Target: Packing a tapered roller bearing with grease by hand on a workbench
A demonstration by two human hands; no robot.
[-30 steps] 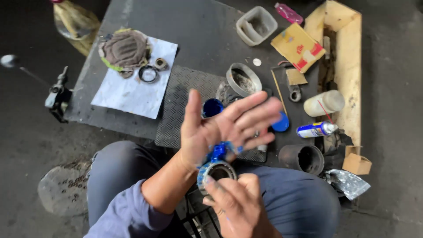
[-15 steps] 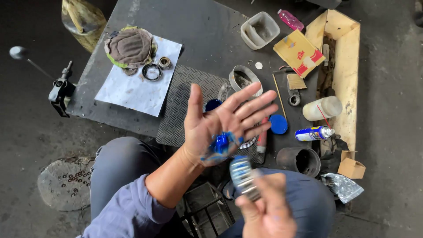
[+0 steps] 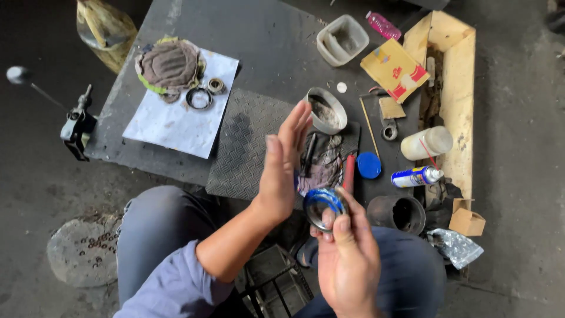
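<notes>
Left hand (image 3: 281, 171): standing edge-on with fingers straight and flat, gripping nothing, hovering just left of the bearing ring. Bearing ring (image 3: 324, 208): a round metal race, shiny and grey at the rim, smeared with bright blue grease, tilting toward the camera at near centre above the lap. Right hand (image 3: 347, 259): pinching the ring's lower edge between thumb and fingers. Blue cap (image 3: 369, 165): lying on the mat, farther right.

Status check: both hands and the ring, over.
Right hand grips blue-smeared round metal bearing ring. Left hand open, edge-on beside it, grip empty. Nothing between them; grey checker-plate mat beyond.
</notes>
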